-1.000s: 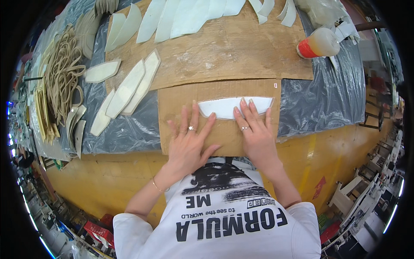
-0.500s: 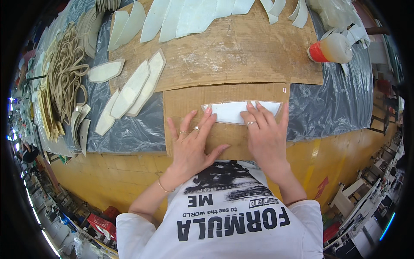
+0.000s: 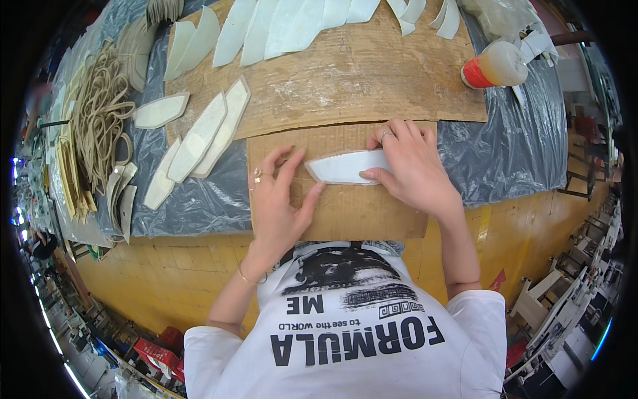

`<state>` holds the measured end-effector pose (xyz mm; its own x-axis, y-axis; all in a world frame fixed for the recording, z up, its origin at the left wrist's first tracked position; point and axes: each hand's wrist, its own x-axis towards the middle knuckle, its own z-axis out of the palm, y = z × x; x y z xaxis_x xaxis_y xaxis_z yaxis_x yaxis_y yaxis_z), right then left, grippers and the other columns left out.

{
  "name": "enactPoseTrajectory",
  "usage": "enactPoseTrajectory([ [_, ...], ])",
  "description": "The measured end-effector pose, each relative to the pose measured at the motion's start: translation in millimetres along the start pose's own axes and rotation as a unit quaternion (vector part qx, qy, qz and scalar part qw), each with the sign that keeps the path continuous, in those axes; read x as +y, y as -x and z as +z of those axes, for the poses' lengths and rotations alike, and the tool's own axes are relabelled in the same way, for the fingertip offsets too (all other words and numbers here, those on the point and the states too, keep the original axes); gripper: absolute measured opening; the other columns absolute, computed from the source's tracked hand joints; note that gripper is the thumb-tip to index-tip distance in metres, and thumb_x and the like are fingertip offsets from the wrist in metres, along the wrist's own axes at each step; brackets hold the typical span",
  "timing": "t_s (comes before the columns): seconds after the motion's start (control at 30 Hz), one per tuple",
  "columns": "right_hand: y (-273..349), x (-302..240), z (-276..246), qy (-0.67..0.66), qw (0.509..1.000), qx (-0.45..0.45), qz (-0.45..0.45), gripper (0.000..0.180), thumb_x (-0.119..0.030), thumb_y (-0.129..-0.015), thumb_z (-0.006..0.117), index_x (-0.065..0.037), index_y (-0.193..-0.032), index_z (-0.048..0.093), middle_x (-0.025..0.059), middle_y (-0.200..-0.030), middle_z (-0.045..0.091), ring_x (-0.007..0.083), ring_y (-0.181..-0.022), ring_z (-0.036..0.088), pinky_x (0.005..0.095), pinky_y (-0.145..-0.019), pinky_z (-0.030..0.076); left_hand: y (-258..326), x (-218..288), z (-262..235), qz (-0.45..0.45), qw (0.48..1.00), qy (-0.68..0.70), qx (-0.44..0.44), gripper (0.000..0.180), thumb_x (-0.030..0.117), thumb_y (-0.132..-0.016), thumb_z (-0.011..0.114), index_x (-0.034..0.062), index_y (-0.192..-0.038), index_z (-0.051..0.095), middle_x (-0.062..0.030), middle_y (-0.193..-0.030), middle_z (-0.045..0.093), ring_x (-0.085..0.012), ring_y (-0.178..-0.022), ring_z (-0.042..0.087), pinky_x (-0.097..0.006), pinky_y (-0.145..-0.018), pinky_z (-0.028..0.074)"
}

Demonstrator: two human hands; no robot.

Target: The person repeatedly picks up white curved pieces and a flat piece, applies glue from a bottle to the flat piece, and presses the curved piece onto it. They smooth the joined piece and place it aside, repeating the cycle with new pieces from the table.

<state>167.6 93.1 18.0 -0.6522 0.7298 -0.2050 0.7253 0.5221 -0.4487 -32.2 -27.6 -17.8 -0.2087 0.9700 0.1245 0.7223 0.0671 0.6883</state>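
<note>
A white, pointed leaf-shaped panel with a beige border (image 3: 342, 167) lies on the small brown cardboard sheet (image 3: 372, 216) before me. My right hand (image 3: 412, 163) bends over its right part, thumb at the near edge and fingers at the far edge, and hides that end. By the panel's left tip, my left hand (image 3: 279, 193) has its fingers and thumb spread, with nothing between them. The thumb tip is close to the near edge; whether it touches, I cannot tell.
Similar finished-looking panels (image 3: 198, 136) overlap at the left. Beyond them are looped beige strips (image 3: 100, 126). Several pale cut pieces (image 3: 292, 30) line the far edge of a larger cardboard sheet (image 3: 299, 93). A red-and-clear container (image 3: 495, 65) stands far right, and dark plastic sheeting (image 3: 505, 156) covers the table.
Both hands were pressing flat on the panel. My left hand has drawn back to its left tip; my right hand has closed over the right end. The view has shifted slightly.
</note>
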Motion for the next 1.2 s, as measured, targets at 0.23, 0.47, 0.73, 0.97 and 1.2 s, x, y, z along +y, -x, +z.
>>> enactPoseTrajectory([
  [0.23,8.1,8.3,-13.9,-0.161,0.986,-0.039,-0.007,0.024,-0.021,-0.082,0.074,-0.005,-0.097,0.063,0.0093,-0.078,0.064,0.0253,-0.074,0.061,0.0355,-0.076,0.043,-17.4,3.6,-6.0,-0.061,0.97,0.207,-0.113,0.027,0.017,-0.087,0.073,0.0016,-0.106,0.062,-0.0095,-0.1,0.066,-0.0204,-0.096,0.061,-0.034,-0.085,0.048],
  [0.47,11.2,-6.0,-27.2,-0.454,0.88,-0.123,0.06,0.029,-0.023,-0.088,0.074,0.001,-0.103,0.069,0.0045,-0.087,0.07,0.0069,-0.078,0.061,0.0237,-0.071,0.049,-41.0,14.2,-25.6,-0.233,0.791,0.554,-0.116,0.029,0.028,-0.102,0.055,-0.0008,-0.103,0.062,-0.0046,-0.099,0.069,-0.009,-0.089,0.063,-0.024,-0.082,0.049],
  [0.73,10.1,-22.8,-27.6,-0.561,0.821,-0.067,0.08,0.024,-0.017,-0.089,0.073,0.003,-0.101,0.068,0.0014,-0.087,0.069,0.0041,-0.075,0.06,0.0209,-0.067,0.048,-67.7,33.0,-35.1,-0.173,0.836,0.512,-0.095,0.038,0.033,-0.1,0.056,-0.0024,-0.099,0.069,-0.0056,-0.087,0.071,-0.0083,-0.075,0.064,-0.025,-0.066,0.052],
  [0.97,22.5,-28.3,-10.9,-0.589,0.803,-0.039,0.085,0.019,-0.016,-0.092,0.07,0.003,-0.097,0.069,-0.0005,-0.082,0.066,0.0025,-0.072,0.056,0.0196,-0.062,0.045,-93.2,29.4,-34.1,-0.248,0.737,0.598,-0.193,0.028,0.024,-0.099,0.057,0.0003,-0.091,0.07,-0.0049,-0.083,0.07,-0.0086,-0.072,0.065,-0.023,-0.062,0.052],
  [1.2,31.0,-36.5,-11.8,-0.463,0.881,0.094,0.012,0.015,-0.011,-0.092,0.068,0.004,-0.088,0.069,-0.0009,-0.068,0.061,0.0027,-0.062,0.048,0.0222,-0.052,0.037,-78.0,49.8,-44.3,-0.086,0.855,0.499,-0.109,0.029,0.026,-0.099,0.059,-0.0005,-0.094,0.069,-0.0007,-0.081,0.068,-0.0055,-0.073,0.06,-0.022,-0.069,0.049],
])
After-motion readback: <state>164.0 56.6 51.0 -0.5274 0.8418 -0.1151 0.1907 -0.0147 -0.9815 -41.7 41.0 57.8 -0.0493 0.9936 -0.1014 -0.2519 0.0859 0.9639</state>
